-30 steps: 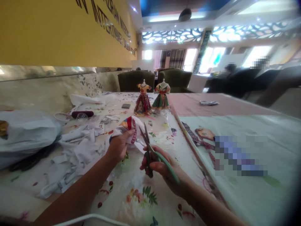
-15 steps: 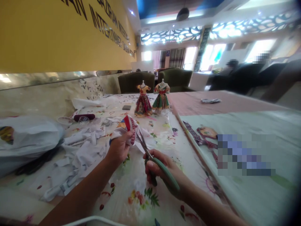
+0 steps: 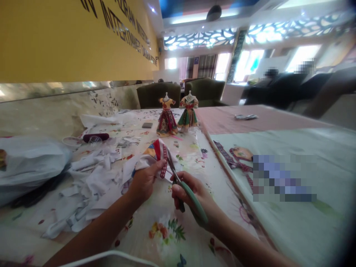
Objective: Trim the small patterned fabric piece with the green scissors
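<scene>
Near the middle of the flowered tablecloth [image 3: 167, 237], a patterned cloth piece [image 3: 155, 154] was gripped by the left hand [image 3: 144, 181]. Just to its right, green-handled scissors [image 3: 182, 187] were clasped by the right hand [image 3: 194, 194], blades pointed far-left into the cloth's edge. White scraps [image 3: 89, 181] were heaped left; two doll dresses [image 3: 178, 115] were stood farther off.

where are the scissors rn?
Head view, lower centre: the scissors are in the right hand, blades angled up-left at the patterned fabric piece held by the left hand, above the floral tablecloth.
</scene>
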Demonstrator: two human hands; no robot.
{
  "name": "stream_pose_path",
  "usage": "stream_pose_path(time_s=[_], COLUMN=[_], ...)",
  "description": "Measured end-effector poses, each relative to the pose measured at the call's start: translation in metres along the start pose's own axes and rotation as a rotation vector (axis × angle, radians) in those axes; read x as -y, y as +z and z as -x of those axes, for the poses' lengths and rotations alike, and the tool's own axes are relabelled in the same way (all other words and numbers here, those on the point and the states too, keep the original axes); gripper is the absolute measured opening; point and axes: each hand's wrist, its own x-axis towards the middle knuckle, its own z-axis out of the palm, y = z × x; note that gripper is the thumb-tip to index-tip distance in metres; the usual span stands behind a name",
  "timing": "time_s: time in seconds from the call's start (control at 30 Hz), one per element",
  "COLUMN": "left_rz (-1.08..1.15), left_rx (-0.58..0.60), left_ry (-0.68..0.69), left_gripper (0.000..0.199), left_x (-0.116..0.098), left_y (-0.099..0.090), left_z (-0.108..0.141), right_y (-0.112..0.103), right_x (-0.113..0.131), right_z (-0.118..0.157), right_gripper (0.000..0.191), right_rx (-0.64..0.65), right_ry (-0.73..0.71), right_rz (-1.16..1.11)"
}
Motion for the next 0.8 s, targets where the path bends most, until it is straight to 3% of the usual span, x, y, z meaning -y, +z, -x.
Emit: stream_pose_path(time_s=[0.3,0.57,0.8], left_rz=[-0.202,-0.130,-0.117], left_rx=[0.035,0.082,0.065], left_ry=[0.001,0.034,0.044], left_gripper=[0.023,0.026,0.026], left_x=[-0.009,0.016,0.010], left_y=[0.009,-0.007,-0.001], left_z=[0.016,0.003,0.006], right_y=[0.002,0.003,0.004], right_x=[0.003,0.002,-0.001], right_z=[0.003,0.004,0.004], right_gripper=[0.039,0.039,0.037], right_rx=[-0.053,-0.069,-0.069], right_ry=[-0.034,-0.052,-0.066], right_rz=[0.015,0.024,-0.010])
